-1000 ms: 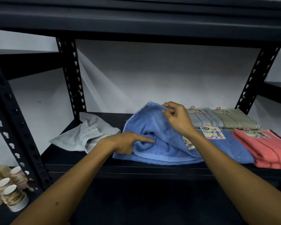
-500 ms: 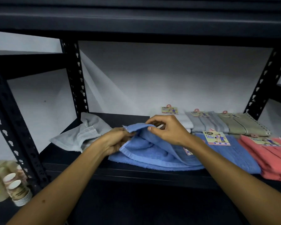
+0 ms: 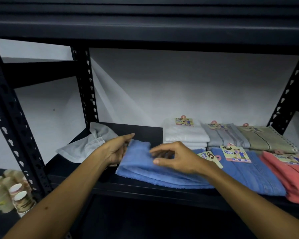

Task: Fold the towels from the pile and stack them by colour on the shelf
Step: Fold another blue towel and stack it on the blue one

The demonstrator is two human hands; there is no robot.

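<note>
A folded blue towel lies flat on the black shelf board, overlapping a second blue towel with a paper tag. My left hand sits at the folded towel's left edge, fingers straight, touching its corner. My right hand hovers just over the towel's top, fingers loosely bent and holding nothing. A crumpled grey towel lies at the shelf's left. Behind are a white stack, a grey striped towel and an olive towel. Coral towels lie at the right.
Perforated black uprights frame the bay, with another upright at the right. An upper shelf beam runs close overhead. Stacks of paper cups stand low at the left, outside the rack.
The raised blue flap has been laid down, so the towel now lies flat and folded. My right hand let go of it and my left moved to its left edge.
</note>
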